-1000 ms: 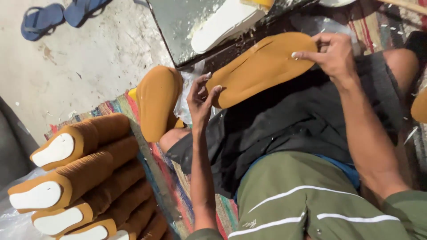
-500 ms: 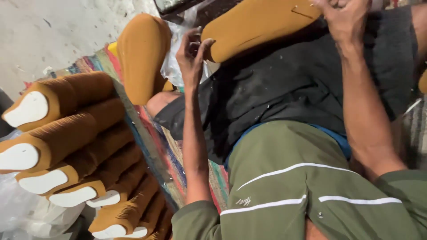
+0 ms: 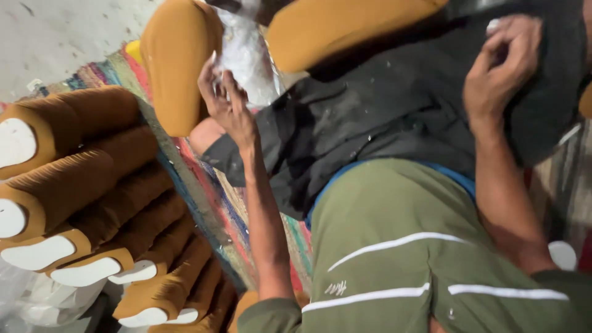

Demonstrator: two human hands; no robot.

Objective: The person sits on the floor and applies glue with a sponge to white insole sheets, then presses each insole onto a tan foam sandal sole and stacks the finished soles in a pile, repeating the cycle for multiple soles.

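Your left hand (image 3: 229, 102) is raised with the fingers loosely spread, the fingertips touching the crinkled clear plastic wrap (image 3: 246, 52) that sits between two tan shoe soles. It pinches nothing that you can make out. Just to its left stands the upright tan sole (image 3: 176, 61), its rounded edge close beside your fingers; above and to the right lies the second tan sole (image 3: 345, 31), tilted, its upper part cut off by the top of the view.

Your right hand (image 3: 501, 71) is curled over the dark cloth (image 3: 382, 117) spread across your lap, thumb and fingers drawn together; whether it pinches the cloth or something small is too blurred to tell. A small white patch shows just above its knuckles.

Between your two forearms the dark cloth and your green shorts (image 3: 401, 246) with white stripes fill the room, so free space is tight there. To your left a striped woven mat (image 3: 209, 191) runs under your arm, and beyond its edge a stack of brown-wrapped soles (image 3: 92, 203) with white ends lies in rows, near your elbow. Pale concrete floor (image 3: 55, 37) opens at the upper left
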